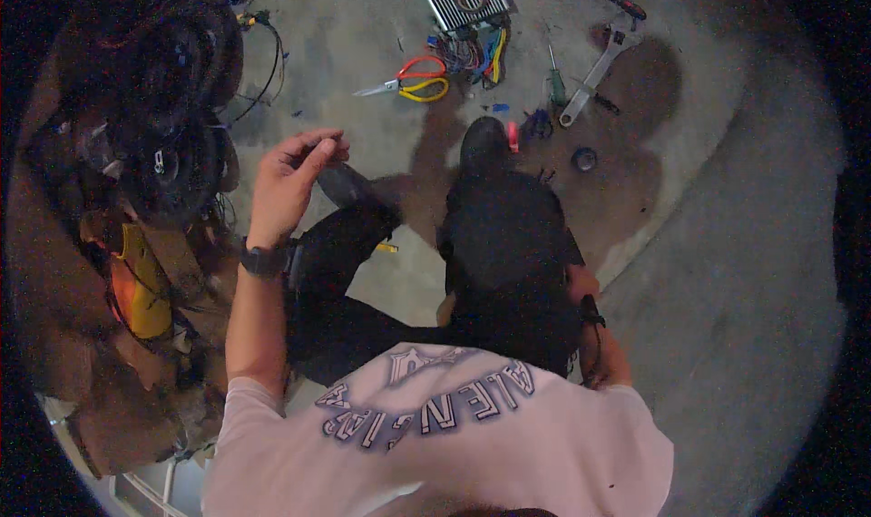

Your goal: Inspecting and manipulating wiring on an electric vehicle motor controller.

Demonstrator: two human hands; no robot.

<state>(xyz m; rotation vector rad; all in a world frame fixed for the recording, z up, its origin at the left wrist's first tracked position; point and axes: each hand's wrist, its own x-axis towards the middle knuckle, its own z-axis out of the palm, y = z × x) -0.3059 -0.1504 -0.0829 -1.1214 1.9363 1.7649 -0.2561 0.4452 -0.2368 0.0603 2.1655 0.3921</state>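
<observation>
My left hand is raised over my left shoe, with thumb and fingers pinched together. Anything between the fingertips is too small and dark to make out. My right hand is down beside my right leg, its fingers hidden behind the dark trousers. On the floor ahead lie scissors with one red and one yellow handle. Beyond them rests a ribbed silver metal unit, with a bundle of coloured wires at its near end.
To the right lie an adjustable wrench, a green-handled screwdriver and a red-and-black screwdriver. A small round black object and a pink item are near my right shoe. Black coiled material and cardboard fill the left side.
</observation>
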